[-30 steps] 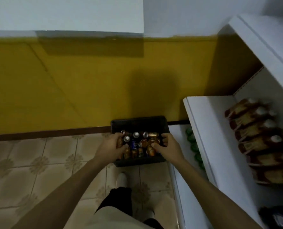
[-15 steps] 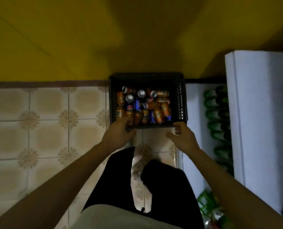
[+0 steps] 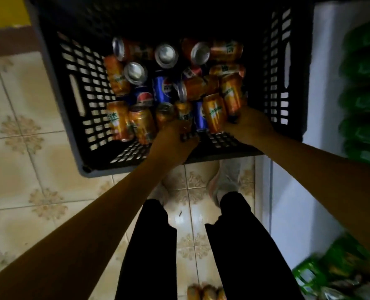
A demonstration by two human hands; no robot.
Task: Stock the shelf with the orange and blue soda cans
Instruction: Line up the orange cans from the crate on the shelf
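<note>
Both hands reach into the black crate — left hand curled round an orange soda can, right hand gripping a second orange can.

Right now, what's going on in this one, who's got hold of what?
A person leans over a black slatted plastic crate on the tiled floor, which holds a jumble of orange and blue soda cans. The left hand curls round the central orange can at the near wall; the right hand grips the orange can further right. Neither can is lifted out yet. A white shelf unit with green bottles stands to the right.
</note>
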